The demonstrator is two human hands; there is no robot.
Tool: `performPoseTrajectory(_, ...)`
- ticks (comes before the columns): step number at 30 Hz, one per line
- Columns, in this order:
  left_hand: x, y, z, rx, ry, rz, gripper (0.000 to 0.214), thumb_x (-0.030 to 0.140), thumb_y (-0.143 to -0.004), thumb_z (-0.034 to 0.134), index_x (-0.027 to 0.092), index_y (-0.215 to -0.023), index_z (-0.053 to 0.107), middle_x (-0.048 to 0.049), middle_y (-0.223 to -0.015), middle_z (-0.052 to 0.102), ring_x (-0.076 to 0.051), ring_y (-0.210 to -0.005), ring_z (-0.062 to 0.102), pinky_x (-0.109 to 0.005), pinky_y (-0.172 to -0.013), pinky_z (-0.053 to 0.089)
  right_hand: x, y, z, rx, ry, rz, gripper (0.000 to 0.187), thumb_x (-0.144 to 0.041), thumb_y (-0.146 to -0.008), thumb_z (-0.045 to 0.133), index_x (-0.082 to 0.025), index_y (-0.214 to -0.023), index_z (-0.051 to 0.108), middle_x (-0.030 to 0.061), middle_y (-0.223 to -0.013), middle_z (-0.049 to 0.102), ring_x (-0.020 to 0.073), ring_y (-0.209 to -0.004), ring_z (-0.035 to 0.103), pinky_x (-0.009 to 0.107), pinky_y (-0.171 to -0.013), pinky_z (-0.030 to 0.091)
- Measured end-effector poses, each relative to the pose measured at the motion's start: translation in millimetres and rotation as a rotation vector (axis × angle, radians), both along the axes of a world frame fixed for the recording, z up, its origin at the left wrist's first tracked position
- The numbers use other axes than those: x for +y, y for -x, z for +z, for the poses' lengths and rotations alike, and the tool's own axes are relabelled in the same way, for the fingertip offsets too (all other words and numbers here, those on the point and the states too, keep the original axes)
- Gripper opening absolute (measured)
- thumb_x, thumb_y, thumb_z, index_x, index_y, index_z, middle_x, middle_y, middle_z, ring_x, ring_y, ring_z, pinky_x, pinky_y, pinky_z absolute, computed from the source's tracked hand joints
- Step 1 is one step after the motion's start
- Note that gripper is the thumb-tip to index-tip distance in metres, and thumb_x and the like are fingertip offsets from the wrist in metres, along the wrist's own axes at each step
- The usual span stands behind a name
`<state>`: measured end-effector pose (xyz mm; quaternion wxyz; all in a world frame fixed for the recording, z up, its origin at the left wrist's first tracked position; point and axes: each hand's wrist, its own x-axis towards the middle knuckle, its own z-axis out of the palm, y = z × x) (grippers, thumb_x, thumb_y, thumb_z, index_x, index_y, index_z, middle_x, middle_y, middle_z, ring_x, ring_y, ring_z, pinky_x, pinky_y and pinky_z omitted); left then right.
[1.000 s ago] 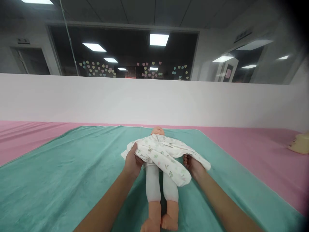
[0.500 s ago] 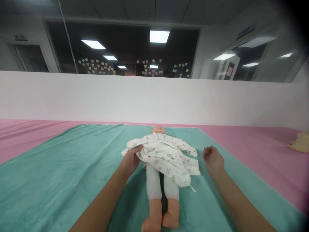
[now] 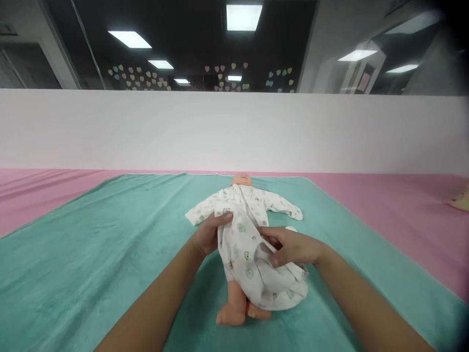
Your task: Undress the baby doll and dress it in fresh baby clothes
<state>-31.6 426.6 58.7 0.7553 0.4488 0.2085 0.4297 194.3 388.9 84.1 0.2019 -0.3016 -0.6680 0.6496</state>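
A baby doll (image 3: 234, 308) lies on its back, head at the far end and bare feet towards me. Its white baby gown (image 3: 244, 247), printed with small green figures, has both sleeves spread out sideways. My left hand (image 3: 210, 232) pinches the gown's front cloth near the doll's middle, thumb on top. On the other side, my right hand (image 3: 293, 247) holds a fold of the same cloth between thumb and fingers, some fingertips hidden in it. The bunched lower part of the gown covers most of the doll's legs.
A teal sheet (image 3: 110, 254) lies under the doll, over a pink surface (image 3: 384, 210). Behind stands a low white wall (image 3: 183, 132), with glass above it bearing heart-shaped stickers. A yellowish object (image 3: 461, 199) is cut off at the right edge.
My right hand has come in from the right and taken hold of the gown. The left hand has shifted right with its cloth, and the lower gown now hangs nearer the feet. The view has tilted down.
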Motion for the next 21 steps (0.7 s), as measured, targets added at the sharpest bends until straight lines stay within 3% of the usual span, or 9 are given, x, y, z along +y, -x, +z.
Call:
performPoseTrajectory(3, 2.4, 0.1, -0.7, 0.036, -0.049, -0.002, 0.020, 0.026, -0.070, 0.066, 0.009, -0.081, 0.067, -0.0085, -0.071, 0.067, -0.020, -0.064, 0.063, -0.029, -0.062, 0.047, -1.8, 9.9, -13.2, 0.236, 0.157, -0.005, 0.072, -0.047, -0.064, 0.070, -0.019, -0.126, 0.047, 0.0085, -0.104, 0.060, 0.0188, -0.093, 0.058, 0.030, -0.080, 0.046)
performPoseTrajectory(5, 1.4, -2.2, 0.3, 0.036, -0.077, -0.027, 0.018, 0.024, -0.068, 0.067, 0.009, -0.078, 0.067, -0.0062, -0.066, 0.065, -0.016, -0.057, 0.059, -0.027, -0.059, 0.045, -0.1, 18.2, -25.9, 0.385, 0.241, -0.044, 0.068, -0.057, -0.068, 0.063, -0.018, -0.122, 0.049, 0.0076, -0.096, 0.061, 0.0160, -0.085, 0.058, 0.027, -0.075, 0.046)
performPoseTrajectory(9, -3.3, -8.0, 4.5, 0.020, -0.106, -0.076, 0.027, 0.019, -0.066, 0.069, 0.014, -0.092, 0.064, -0.0052, -0.077, 0.066, -0.017, -0.066, 0.060, -0.026, -0.060, 0.045, 3.7, 29.0, -39.6, 0.438, 0.259, -0.213, 0.035, -0.045, -0.073, 0.064, -0.015, -0.093, 0.060, 0.0015, -0.073, 0.057, 0.0088, -0.064, 0.053, 0.020, -0.060, 0.042)
performPoseTrajectory(11, -4.2, -8.4, 5.3, 0.009, -0.105, -0.084, 0.027, 0.018, -0.067, 0.068, 0.014, -0.093, 0.063, -0.0070, -0.083, 0.066, -0.020, -0.073, 0.062, -0.026, -0.062, 0.045, 3.9, 29.7, -36.4, 0.425, 0.235, -0.309, 0.023, -0.034, -0.071, 0.068, -0.014, -0.078, 0.058, -0.0007, -0.066, 0.054, 0.0071, -0.059, 0.050, 0.018, -0.057, 0.040)
performPoseTrajectory(16, -2.1, -4.2, 3.2, -0.040, -0.067, -0.033, 0.034, 0.023, -0.072, 0.062, 0.012, -0.105, 0.061, -0.0110, -0.093, 0.067, -0.024, -0.084, 0.063, -0.030, -0.070, 0.048, 4.2, 21.5, -20.7, 0.506, 0.160, -0.532, 0.023, -0.030, -0.065, 0.067, -0.016, -0.066, 0.050, -0.0028, -0.061, 0.049, 0.0075, -0.054, 0.046, 0.019, -0.051, 0.037)
performPoseTrajectory(19, -1.7, -4.4, 4.1, -0.052, -0.066, -0.019, 0.040, 0.027, -0.072, 0.063, 0.012, -0.109, 0.059, -0.0126, -0.096, 0.067, -0.027, -0.088, 0.063, -0.033, -0.075, 0.048, 3.9, 20.5, -13.6, 0.564, 0.116, -0.530, 0.031, -0.031, -0.067, 0.065, -0.016, -0.057, 0.040, -0.0044, -0.054, 0.041, 0.0056, -0.049, 0.038, 0.018, -0.048, 0.034)
performPoseTrajectory(21, -2.8, -6.2, 5.3, -0.031, -0.063, -0.006, 0.040, 0.028, -0.074, 0.062, 0.011, -0.110, 0.059, -0.0136, -0.097, 0.067, -0.027, -0.090, 0.062, -0.034, -0.076, 0.049, 0.0, 24.7, -3.3, 0.610, 0.092, -0.493, 0.024, -0.036, -0.069, 0.063, -0.018, -0.064, 0.048, -0.0033, -0.063, 0.049, 0.0070, -0.055, 0.045, 0.019, -0.053, 0.040)
